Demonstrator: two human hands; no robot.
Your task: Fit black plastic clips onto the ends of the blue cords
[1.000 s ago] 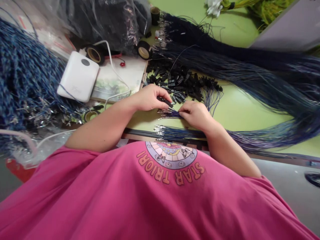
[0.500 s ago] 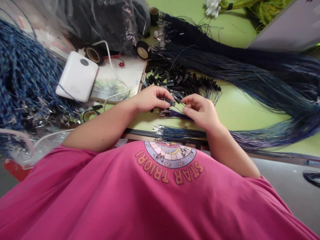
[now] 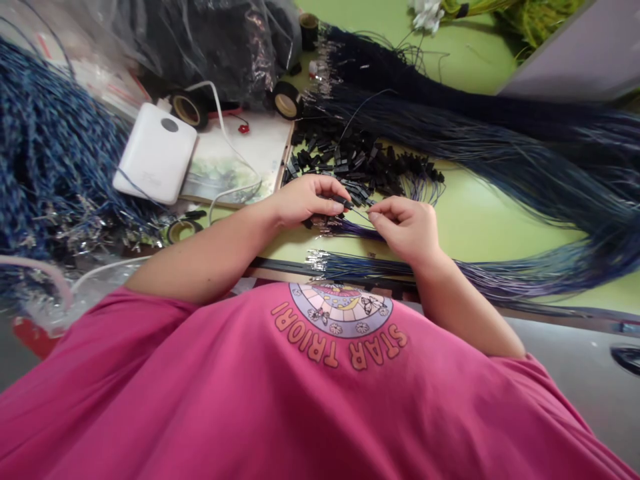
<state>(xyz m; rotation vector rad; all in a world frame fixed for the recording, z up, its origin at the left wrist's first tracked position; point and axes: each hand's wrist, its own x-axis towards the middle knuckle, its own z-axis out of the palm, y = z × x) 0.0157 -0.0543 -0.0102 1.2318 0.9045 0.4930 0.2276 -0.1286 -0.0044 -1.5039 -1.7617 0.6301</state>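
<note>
The left hand (image 3: 313,200) has thumb and forefinger pinched together on a small black connector (image 3: 348,204); the right hand (image 3: 407,227) is closed at the fingertips on a thin wire (image 3: 359,214), its other fingers curled in; the wire spans the short gap between the hands, the connector at its left end; whether it is seated inside cannot be told.

Just below that gap lies a bunch of purple-blue wires (image 3: 355,229) with metal tips, and nearer the body a second bundle (image 3: 365,265) with silver ends pointing left; just beyond the fingers is a heap of black connectors (image 3: 357,160), and past it a thick sheaf of dark wires (image 3: 450,120) across the green tabletop (image 3: 515,227).

The pink shirt (image 3: 240,400) carries the clearest writing, "STAR TRIORI", upside down from this view, under a round print (image 3: 345,320) with butterflies and flowers; the white power bank (image 3: 157,153), left of the left hand, has a faint script too small to read; beside it are a booklet (image 3: 220,173) with a pale green picture, a white cable (image 3: 219,110) and a roll of black tape (image 3: 189,108).
</note>
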